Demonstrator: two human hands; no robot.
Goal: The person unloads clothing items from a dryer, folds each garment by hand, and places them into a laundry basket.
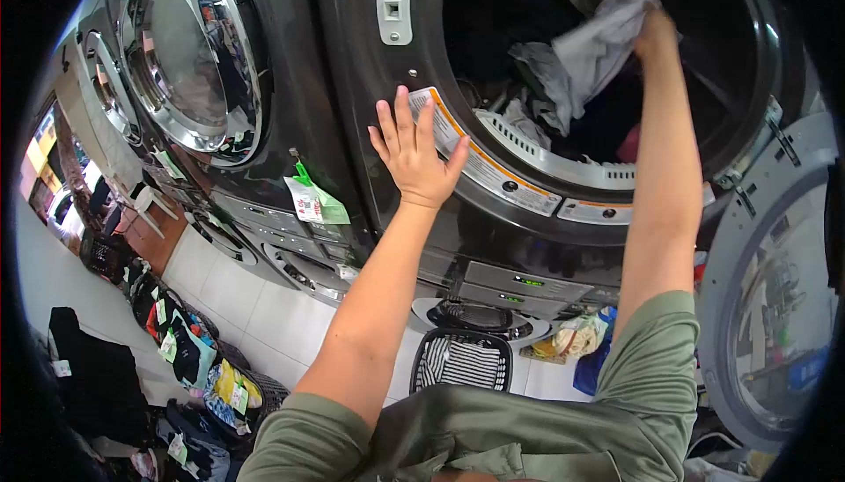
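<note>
White floor tiles run through this laundry room, past big dark machines stacked up high. One dryer stands right in front of the person. Its round door hangs wide open, which leaves lots of room for an arm to go in. Down on the floor sits a black basket with striped cloth inside; I guess it is there to be close by. Dark clothes lie heaped inside the dryer. Over them hangs a pale grey cloth, its top end held up by the right hand. That hand is blurry, but its fingers seem curled around the cloth. The left hand holds nothing. Its fingers are spread and its palm looks flat on the dryer's front, by a long sticker, maybe to keep steady.
</note>
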